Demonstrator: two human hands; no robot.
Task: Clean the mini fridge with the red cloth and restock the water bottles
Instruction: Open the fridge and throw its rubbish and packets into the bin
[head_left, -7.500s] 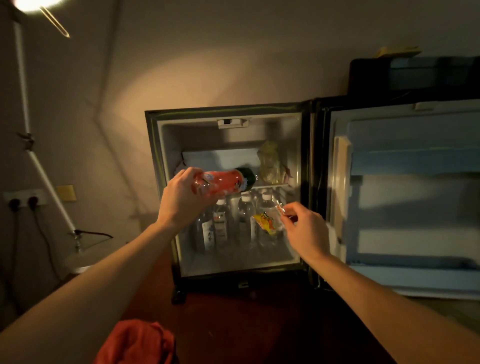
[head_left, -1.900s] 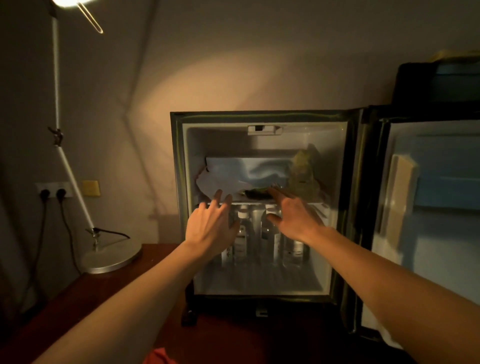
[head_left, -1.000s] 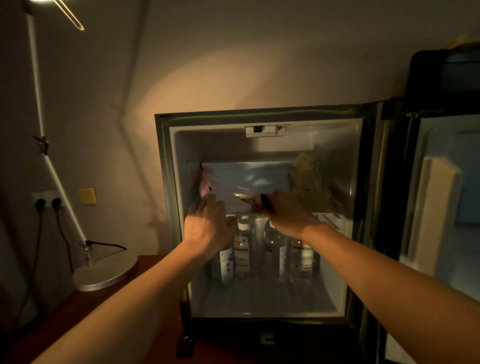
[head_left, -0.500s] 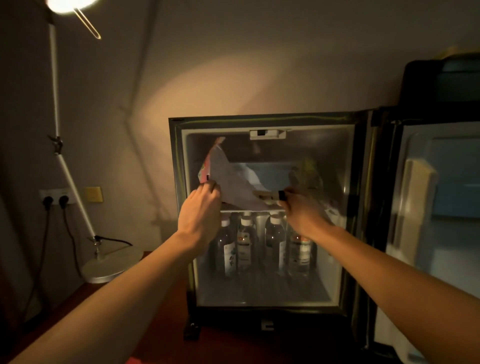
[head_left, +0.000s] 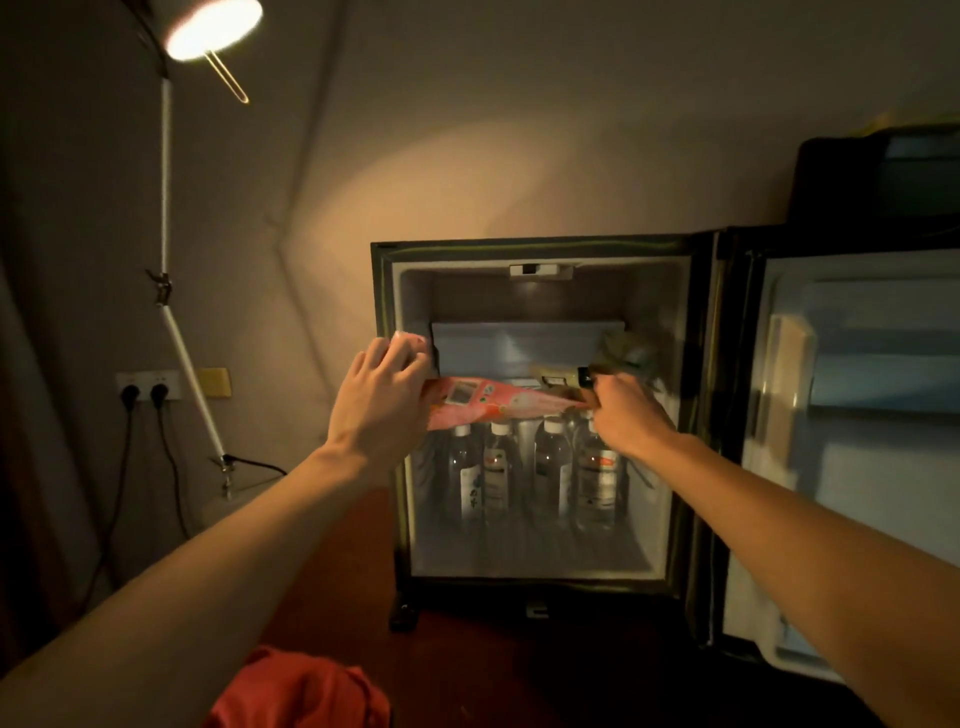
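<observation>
Both the left hand (head_left: 382, 402) and right hand (head_left: 626, 410) grip a pink packet (head_left: 498, 408) above the water bottles (head_left: 535, 475) in the fridge (head_left: 535, 254). The red cloth (head_left: 306, 691) lies below the arms, on the dark wooden top (head_left: 519, 670).

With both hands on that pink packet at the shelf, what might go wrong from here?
The pink packet hangs stretched between the left hand and right hand, directly above the water bottles; if either grip slips, it could drop and topple them. Lighting is dim, so items behind the packet are hard to judge.
</observation>
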